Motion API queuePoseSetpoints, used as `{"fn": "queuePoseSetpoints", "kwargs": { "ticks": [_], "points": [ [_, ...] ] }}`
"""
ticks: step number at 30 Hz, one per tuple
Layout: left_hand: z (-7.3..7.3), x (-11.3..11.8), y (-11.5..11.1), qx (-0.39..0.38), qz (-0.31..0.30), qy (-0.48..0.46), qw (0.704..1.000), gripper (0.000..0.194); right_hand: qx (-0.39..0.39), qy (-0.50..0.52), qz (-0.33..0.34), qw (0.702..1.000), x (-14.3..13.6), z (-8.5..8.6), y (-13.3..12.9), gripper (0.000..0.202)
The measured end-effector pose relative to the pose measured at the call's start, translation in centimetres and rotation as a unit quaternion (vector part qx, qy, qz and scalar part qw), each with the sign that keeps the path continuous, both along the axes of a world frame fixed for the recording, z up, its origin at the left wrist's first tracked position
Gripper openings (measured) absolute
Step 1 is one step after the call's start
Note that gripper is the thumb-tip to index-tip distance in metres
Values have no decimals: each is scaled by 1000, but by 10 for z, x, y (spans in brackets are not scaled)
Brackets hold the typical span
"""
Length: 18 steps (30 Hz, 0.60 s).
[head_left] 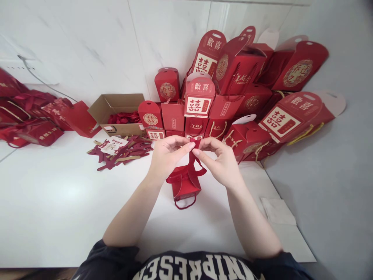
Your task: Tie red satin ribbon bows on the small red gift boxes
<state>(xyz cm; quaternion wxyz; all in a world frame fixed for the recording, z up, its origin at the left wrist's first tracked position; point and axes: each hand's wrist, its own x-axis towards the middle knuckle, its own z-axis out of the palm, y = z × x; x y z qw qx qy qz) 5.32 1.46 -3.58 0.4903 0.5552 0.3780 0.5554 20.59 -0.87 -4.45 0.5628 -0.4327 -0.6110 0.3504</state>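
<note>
A dark red ribbon (pixel 194 143) is pinched between my two hands, just above a small red box (pixel 186 186) on the white table. My left hand (pixel 170 155) grips the ribbon's left side with thumb and fingertips. From the right, my right hand (pixel 220 160) pinches the same ribbon, its fingertips nearly touching those of my left hand. The ribbon runs down to the box, where loops lie over the top flaps. A dark red cord handle (pixel 186 207) hangs from the box's near side onto the table.
Stacked red gift boxes (pixel 199 102) stand behind my hands and to the right. Left of them are an open cardboard box (pixel 121 101) of red pieces and a pile of ribbons (pixel 128 153) with a card (pixel 114 145). More red bags (pixel 37 120) lie far left; the table (pixel 64 210) is white.
</note>
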Motion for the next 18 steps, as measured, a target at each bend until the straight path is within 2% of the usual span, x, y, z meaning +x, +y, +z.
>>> {"fn": "queuePoseSetpoints", "kwargs": {
  "ticks": [3, 6, 10, 15, 18],
  "points": [
    [1, 1, -1, 2, 0, -4, 1000, 14, 7, -66, -28, 997, 2, 1, -2, 11],
    [4, -4, 1, 26, -17, -4, 1000, 17, 16, -67, -49, 996, 3, 4, -3, 12],
    [3, -25, 9, 82, -106, 11, 991, 22, 51, -9, -50, 997, 4, 15, -2, 15],
    [-25, -53, 20, 63, -309, 88, 945, 26, 100, 21, -56, 993, 4, 43, 0, 18],
    [-43, -57, 23, 71, -353, 180, 915, 22, 110, 13, -45, 993, 1, 57, 2, 21]
  ]
}}
